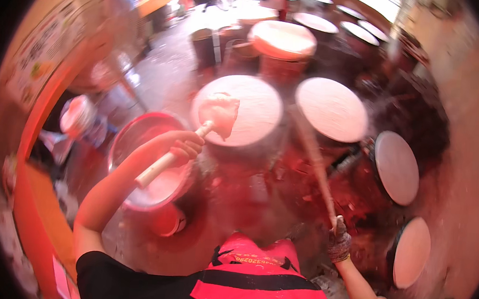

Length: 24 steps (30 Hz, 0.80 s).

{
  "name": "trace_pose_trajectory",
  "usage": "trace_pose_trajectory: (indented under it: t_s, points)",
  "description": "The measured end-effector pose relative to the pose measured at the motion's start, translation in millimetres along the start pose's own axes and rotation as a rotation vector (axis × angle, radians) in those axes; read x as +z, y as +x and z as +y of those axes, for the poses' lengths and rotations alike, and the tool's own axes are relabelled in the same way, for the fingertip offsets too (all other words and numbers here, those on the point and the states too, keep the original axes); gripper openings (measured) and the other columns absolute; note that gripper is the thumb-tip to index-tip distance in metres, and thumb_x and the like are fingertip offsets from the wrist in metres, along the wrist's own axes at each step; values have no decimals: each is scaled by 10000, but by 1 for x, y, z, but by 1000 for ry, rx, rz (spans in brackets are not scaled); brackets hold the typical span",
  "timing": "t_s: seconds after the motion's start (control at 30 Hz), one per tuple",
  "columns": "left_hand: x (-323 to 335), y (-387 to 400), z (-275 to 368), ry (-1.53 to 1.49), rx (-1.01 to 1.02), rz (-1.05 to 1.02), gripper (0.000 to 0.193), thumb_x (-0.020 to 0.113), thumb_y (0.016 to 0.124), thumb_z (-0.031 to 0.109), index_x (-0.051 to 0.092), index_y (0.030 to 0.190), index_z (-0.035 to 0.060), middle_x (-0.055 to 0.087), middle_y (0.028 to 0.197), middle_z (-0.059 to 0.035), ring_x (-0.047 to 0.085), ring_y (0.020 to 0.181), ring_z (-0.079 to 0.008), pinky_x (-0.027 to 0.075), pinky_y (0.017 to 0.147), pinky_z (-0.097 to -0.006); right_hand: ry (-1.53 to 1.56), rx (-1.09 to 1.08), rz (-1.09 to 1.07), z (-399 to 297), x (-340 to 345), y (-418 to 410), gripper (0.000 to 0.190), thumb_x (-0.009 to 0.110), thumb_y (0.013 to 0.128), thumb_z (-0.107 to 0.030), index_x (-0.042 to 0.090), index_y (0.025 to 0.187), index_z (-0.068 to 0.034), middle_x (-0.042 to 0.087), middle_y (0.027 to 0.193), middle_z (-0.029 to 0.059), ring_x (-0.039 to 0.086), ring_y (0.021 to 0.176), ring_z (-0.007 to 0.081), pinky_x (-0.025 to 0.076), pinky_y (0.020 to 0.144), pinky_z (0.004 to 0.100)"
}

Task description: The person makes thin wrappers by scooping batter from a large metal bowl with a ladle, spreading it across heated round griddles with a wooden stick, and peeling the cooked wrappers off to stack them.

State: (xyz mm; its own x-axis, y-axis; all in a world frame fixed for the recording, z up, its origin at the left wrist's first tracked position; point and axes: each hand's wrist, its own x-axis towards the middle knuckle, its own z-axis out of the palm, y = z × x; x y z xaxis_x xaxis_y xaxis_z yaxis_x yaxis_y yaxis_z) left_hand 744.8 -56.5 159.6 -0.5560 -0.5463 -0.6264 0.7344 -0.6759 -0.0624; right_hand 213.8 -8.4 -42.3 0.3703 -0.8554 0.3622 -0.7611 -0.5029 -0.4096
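Note:
My left hand (185,147), bare, grips the pale handle of a scoop or paddle (149,177). A lump of wet, batter-like paste (219,112) covers its head, hiding the shape. Paste and scoop are over a round griddle (263,117) covered in a pale layer; touching or apart, I cannot tell. In my right hand (340,241), which wears a knit glove, is a long wooden stick (316,160). Its far end blurs beside a second round griddle (333,110) with a pale covering. Below my left forearm, a red tub (120,140) holds pale batter (164,188).
More round griddles (396,168) curve along the right, one (413,252) near the wall. Ahead, a thick stack of pale round sheets (282,39) stands on a drum. An orange-edged counter (49,210) runs along the left. A blurred person (122,9) is at upper left. Steam hazes the scene.

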Motion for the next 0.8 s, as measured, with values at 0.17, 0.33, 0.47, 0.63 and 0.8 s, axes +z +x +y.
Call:
trace_pose_trajectory:
  t_s: [0.17, 0.33, 0.47, 0.63, 0.8]
  points:
    - [147, 120, -45, 121, -392, -165, 119, 306, 914, 72, 382, 875, -10, 345, 602, -5, 361, 406, -65, 340, 329, -203, 24, 606, 233, 38, -30, -71, 409, 501, 873, -214, 426, 1237, -43, 593, 843, 147, 586, 760, 276, 455, 707, 351]
    - [281, 254, -114, 311, -530, -319, 253, 299, 906, 115, 348, 1059, -79, 358, 684, -37, 384, 455, -91, 367, 377, -221, 808, 1156, 370, 117, -38, -106, 367, 476, 894, -305, 513, 1132, -29, 536, 633, 23, 511, 515, 108, 420, 495, 254]
    - [376, 366, -187, 923, -219, -311, 111, 451, 866, 87, 421, 872, -20, 402, 653, -10, 367, 427, -48, 306, 330, -172, 849, 945, 513, 162, -113, -65, 441, 426, 897, -403, 532, 1105, -29, 517, 587, -10, 469, 455, 72, 383, 439, 233]
    - [396, 487, -277, 1740, 632, -215, 244, 570, 813, 133, 451, 984, 5, 456, 636, -10, 401, 404, -70, 335, 347, -214, 245, 582, 378, 218, -203, 14, 411, 425, 906, -259, 428, 1254, -40, 598, 871, 144, 599, 723, 274, 469, 623, 339]
    - [341, 589, -319, 2244, 1072, -236, 262, 620, 690, 104, 530, 911, -3, 572, 686, -123, 571, 564, -238, 440, 511, -356, 109, 837, 350, 250, -215, 38, 419, 437, 882, -161, 397, 1287, -60, 538, 1113, 202, 530, 1012, 344, 432, 845, 361]
